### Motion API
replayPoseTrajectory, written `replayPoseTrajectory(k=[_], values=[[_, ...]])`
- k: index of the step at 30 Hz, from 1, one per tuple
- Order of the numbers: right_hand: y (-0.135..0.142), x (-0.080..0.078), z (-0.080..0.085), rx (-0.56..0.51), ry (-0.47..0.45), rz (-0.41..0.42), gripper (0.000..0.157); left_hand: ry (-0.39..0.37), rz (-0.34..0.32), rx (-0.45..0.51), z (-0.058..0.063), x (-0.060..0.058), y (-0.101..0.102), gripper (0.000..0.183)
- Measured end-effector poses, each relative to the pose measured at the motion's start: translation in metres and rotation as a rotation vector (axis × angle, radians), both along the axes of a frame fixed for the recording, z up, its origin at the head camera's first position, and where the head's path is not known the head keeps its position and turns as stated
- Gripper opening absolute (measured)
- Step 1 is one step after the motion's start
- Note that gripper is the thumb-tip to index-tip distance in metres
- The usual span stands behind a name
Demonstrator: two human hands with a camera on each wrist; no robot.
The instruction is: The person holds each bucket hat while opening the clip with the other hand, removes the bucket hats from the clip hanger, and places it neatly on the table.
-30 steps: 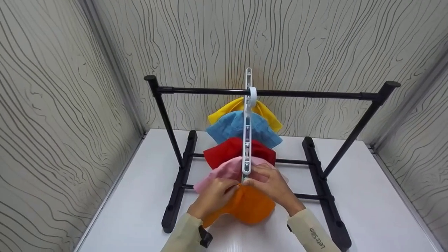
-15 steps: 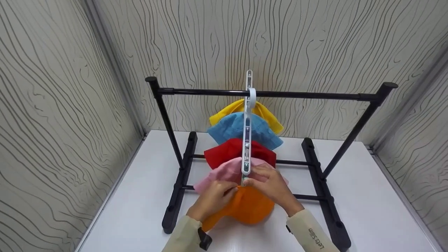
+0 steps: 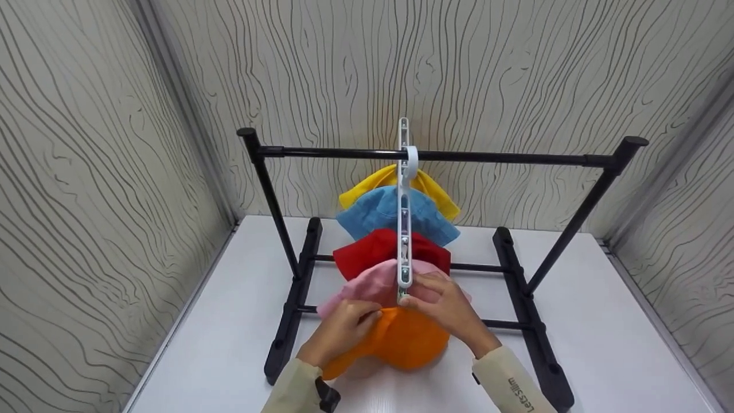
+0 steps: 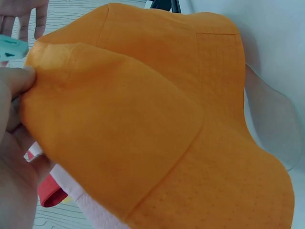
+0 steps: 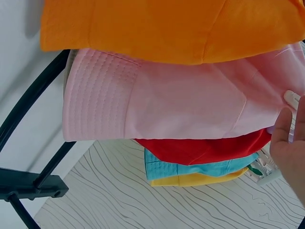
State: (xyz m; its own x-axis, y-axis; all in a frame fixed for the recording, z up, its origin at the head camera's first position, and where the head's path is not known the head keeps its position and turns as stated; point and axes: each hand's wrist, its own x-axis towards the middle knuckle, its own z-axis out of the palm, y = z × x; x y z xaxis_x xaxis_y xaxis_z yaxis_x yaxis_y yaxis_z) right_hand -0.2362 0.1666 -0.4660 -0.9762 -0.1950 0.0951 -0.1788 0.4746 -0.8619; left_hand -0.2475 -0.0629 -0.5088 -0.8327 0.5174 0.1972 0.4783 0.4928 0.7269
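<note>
My left hand (image 3: pixel 341 330) pinches the top of an orange bucket hat (image 3: pixel 416 338), which hangs folded below the near end of a white hanger (image 3: pixel 405 246). In the left wrist view its thumb presses the hat's crown at the left. A teal clip (image 4: pixel 13 47) sits beside that crown; whether they touch I cannot tell. My right hand (image 3: pixel 450 307) holds this clip at the hanger's near end, thumb at its lower tip. Just behind hangs a pink hat (image 5: pixel 181 100), with a red hat (image 3: pixel 364 252), a blue hat (image 3: pixel 367 215) and a yellow hat (image 3: pixel 367 183) beyond.
The hanger hooks over the bar (image 3: pixel 504 157) of a black rack standing on a white table (image 3: pixel 223 321). Rack feet (image 3: pixel 289 321) lie to both sides, joined by low crossbars (image 3: pixel 479 267). Patterned panels (image 3: pixel 321 69) enclose the back and sides.
My left hand has drawn slightly left and toward me with the orange hat's top, away from the clip. My right hand has stayed at the clip.
</note>
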Motion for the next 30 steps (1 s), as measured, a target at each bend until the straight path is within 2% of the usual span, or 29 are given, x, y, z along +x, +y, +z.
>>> replayPoseTrajectory(k=[3,7,12,17,20,25,30], values=[[0.001,0.002,0.000,0.007,-0.007,-0.013,0.053,-0.026,0.010,-0.005,0.001,0.002,-0.004,0.022],[0.004,0.003,0.000,-0.010,0.041,-0.001,0.052,-0.060,0.016,-0.013,0.004,0.004,-0.010,0.023],[0.009,0.005,-0.003,-0.043,0.125,0.011,0.046,-0.078,-0.002,0.000,0.008,0.008,-0.016,0.024],[0.016,0.008,-0.002,-0.016,0.253,0.021,0.047,-0.064,-0.004,0.008,0.011,0.012,-0.021,0.023],[0.020,0.009,-0.001,-0.009,0.281,-0.009,0.050,-0.042,-0.004,0.009,0.011,0.013,-0.025,0.022],[0.027,0.012,-0.003,-0.004,0.276,-0.086,0.050,-0.027,-0.013,0.029,0.012,0.014,-0.030,0.021],[0.035,0.013,-0.008,0.023,0.310,-0.124,0.047,-0.069,-0.019,0.050,0.014,0.016,-0.036,0.020]])
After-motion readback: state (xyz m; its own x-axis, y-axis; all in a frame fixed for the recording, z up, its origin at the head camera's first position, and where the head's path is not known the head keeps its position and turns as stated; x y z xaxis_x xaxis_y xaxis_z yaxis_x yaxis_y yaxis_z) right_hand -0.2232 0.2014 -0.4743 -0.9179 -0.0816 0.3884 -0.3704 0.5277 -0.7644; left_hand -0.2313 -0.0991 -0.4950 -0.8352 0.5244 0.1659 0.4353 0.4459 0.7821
